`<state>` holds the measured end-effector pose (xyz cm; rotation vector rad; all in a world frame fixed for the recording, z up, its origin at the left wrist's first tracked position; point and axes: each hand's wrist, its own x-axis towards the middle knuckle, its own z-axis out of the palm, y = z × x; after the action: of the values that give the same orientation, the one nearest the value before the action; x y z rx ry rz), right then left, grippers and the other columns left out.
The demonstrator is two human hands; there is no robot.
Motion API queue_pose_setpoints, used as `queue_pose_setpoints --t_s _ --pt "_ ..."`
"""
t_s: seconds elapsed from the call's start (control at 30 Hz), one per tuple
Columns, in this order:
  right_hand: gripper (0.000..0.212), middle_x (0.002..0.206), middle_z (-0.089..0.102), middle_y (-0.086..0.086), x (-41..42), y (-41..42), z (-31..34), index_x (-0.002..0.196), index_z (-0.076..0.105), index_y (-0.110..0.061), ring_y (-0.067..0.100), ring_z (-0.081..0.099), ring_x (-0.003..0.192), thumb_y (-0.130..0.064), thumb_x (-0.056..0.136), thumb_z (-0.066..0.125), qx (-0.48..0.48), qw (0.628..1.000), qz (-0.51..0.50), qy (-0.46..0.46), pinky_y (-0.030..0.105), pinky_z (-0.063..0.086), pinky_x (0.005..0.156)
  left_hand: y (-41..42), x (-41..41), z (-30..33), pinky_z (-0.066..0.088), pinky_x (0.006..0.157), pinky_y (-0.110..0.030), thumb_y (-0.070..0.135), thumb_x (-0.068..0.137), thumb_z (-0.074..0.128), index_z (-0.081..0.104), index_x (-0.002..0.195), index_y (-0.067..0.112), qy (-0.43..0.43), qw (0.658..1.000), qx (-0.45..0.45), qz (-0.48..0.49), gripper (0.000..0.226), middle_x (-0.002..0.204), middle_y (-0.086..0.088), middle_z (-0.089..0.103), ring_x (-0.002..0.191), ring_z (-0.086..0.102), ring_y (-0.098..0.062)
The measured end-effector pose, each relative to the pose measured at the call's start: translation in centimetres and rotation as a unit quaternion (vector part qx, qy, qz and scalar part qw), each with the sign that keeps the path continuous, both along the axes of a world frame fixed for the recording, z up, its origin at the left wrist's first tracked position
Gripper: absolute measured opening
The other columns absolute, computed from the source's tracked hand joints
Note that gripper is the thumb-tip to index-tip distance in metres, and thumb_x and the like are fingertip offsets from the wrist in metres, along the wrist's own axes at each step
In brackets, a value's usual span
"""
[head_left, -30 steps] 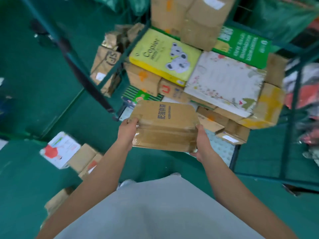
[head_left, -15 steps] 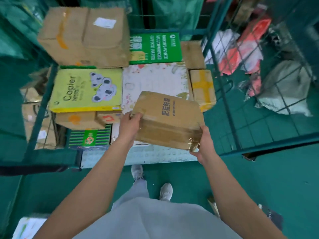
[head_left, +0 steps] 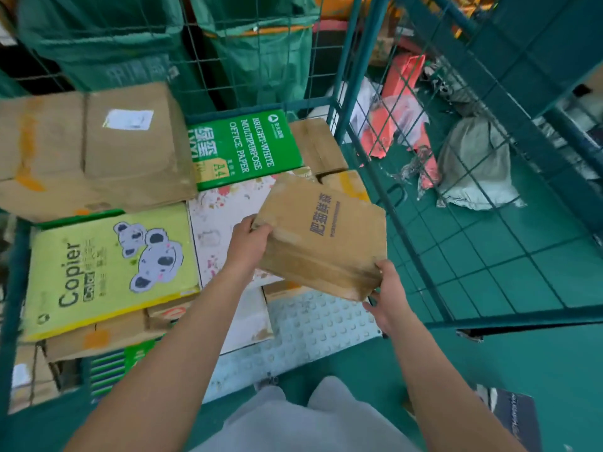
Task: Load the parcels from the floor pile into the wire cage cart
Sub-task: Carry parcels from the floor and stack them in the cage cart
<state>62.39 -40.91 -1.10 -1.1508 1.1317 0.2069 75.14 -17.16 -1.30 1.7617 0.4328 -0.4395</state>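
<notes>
Over cart (head_left: 359,93), parcel (head_left: 321,243) now farther in.

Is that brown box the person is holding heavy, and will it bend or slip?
Probably fairly light: the brown box is held tilted in the air by just the left hand and right hand at opposite corners. It looks stiff, since its flat sides show no sag. Its shiny tape may be a little slippery.

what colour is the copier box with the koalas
Yellow-green copier box, grey koalas printed on it; the head view shows it.
</notes>
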Motion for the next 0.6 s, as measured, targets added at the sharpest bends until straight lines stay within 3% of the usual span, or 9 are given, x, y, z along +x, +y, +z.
queue_pose_setpoints --t_s 0.13,0.27,0.37,0.5,0.6 --pt "0.032 0.125 0.059 0.002 3.7 -1.1 -0.7 0.126 0.058 -0.018 0.021 0.058 0.113 -0.035 0.099 0.057 -0.005 1.000 0.008 0.007 0.044 0.048 0.106 -1.6 6.0 1.0 0.049 0.094 -0.040 0.024 0.098 0.054 0.052 0.143 0.030 -0.016 0.998 0.034 -0.054 0.045 0.134 0.001 0.056 0.117 0.056 -0.025" --pt "0.015 0.112 0.063 0.005 7.9 -3.1 -1.7 0.111 0.061 -0.016 0.021 0.060 0.096 -0.024 0.098 0.059 0.017 0.999 0.030 0.010 0.034 0.050 0.083 -3.9 11.7 2.0 0.050 0.097 -0.038 0.016 0.096 0.054 0.052 0.143 0.036 -0.036 0.994 0.047 -0.096 0.051 0.136 0.005 0.056 0.118 0.056 -0.022" --pt "0.035 0.128 0.059 0.011 11.8 -4.6 -2.9 0.130 0.053 -0.015 0.029 0.064 0.108 -0.023 0.097 0.062 0.082 0.996 0.029 -0.008 0.033 0.057 0.073 -6.1 15.6 2.9 0.046 0.090 -0.033 0.011 0.091 0.050 0.061 0.135 0.032 -0.060 0.988 0.073 -0.123 0.050 0.127 0.006 0.056 0.113 0.055 -0.020" --pt "0.057 0.136 0.057 0.012 16.1 -6.5 -5.4 0.141 0.046 -0.017 0.035 0.066 0.116 -0.028 0.092 0.072 0.149 0.988 0.044 -0.008 0.042 0.062 0.084 -9.0 21.0 0.5 0.058 0.088 -0.042 0.016 0.069 0.041 0.072 0.103 0.034 -0.093 0.979 0.113 -0.141 0.049 0.109 -0.005 0.068 0.099 0.065 -0.025" --pt "0.057 0.130 0.058 0.010 19.0 -7.5 -7.0 0.141 0.043 -0.019 0.032 0.064 0.116 -0.026 0.093 0.072 0.187 0.981 0.047 -0.012 0.040 0.057 0.086 -11.4 24.1 -0.4 0.053 0.097 -0.041 0.020 0.070 0.041 0.067 0.123 0.030 -0.077 0.981 0.127 -0.129 0.060 0.126 -0.007 0.060 0.113 0.060 -0.028"
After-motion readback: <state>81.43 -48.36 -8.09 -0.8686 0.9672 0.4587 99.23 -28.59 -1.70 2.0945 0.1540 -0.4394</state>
